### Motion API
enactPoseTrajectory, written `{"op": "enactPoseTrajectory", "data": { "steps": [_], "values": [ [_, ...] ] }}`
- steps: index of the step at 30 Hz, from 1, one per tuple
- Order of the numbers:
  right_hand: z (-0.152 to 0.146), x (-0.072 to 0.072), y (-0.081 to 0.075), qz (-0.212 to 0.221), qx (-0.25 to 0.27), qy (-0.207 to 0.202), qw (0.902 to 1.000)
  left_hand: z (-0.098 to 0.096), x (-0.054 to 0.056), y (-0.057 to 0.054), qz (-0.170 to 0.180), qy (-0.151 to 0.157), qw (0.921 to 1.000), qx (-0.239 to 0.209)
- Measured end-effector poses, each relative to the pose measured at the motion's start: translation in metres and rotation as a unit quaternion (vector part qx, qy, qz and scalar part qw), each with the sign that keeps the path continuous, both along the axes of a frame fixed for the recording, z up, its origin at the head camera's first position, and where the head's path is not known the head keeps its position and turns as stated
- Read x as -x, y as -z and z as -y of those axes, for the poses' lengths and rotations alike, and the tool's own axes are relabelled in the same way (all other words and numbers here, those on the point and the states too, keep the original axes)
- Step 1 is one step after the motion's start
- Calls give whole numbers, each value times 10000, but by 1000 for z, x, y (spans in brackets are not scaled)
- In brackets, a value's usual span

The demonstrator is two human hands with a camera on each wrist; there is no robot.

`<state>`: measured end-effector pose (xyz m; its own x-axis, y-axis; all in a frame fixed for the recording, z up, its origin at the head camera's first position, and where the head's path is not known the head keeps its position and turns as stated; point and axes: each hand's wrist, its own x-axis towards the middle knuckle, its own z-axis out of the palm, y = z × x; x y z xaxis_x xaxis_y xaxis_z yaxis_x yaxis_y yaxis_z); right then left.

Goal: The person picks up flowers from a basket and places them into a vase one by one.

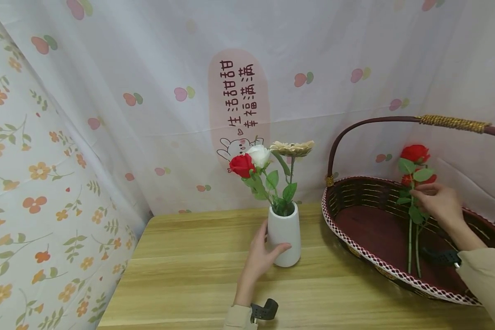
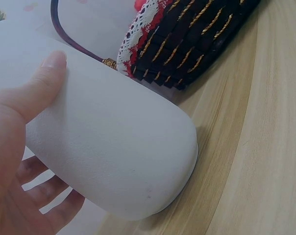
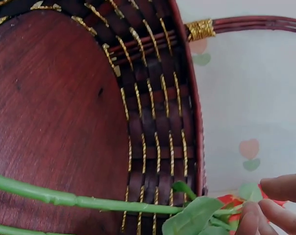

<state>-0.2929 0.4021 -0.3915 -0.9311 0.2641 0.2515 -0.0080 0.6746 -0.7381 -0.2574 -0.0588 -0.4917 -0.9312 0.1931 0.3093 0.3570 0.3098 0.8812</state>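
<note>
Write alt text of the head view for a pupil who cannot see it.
A person's left grip holds a white vase of red, white and cream flowers on a wooden table; the right grip pinches a red rose over a dark basket.

Beige sleeves [image 1: 484, 277], black wrist straps [image 1: 264, 311]

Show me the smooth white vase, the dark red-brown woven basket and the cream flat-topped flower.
Smooth white vase [image 1: 285, 231], head view: on the front of its body.
Dark red-brown woven basket [image 1: 371, 233], head view: on its bare inner floor.
Cream flat-topped flower [image 1: 292, 149], head view: on its petals.
</note>
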Motion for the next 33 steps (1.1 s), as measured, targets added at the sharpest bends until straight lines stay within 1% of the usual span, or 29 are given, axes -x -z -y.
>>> {"op": "enactPoseTrajectory", "data": {
  "steps": [7, 11, 18, 25, 29, 33],
  "values": [
    [-5, 6, 4, 240, -654, 291, 9971, 0, 0, 1, -15, -3, 10000, 32],
    [-7, 9, 7, 333, -880, 372, 9949, -1, 1, 3, -11, -9, 10000, 14],
    [-11, 11, 12, 412, -1090, 370, 9925, -2, 1, 2, -6, 0, 10000, 5],
    [-14, 12, 16, 400, -1334, 321, 9897, -1, 0, 1, 30, -4, 10000, 21],
    [-15, 11, 21, 431, -1312, 295, 9900, -1, 0, 1, 13, -6, 10000, 21],
    [-14, 11, 23, 511, -1211, 331, 9908, -1, 0, 1, 8, 1, 10000, 2]
  ]
}}
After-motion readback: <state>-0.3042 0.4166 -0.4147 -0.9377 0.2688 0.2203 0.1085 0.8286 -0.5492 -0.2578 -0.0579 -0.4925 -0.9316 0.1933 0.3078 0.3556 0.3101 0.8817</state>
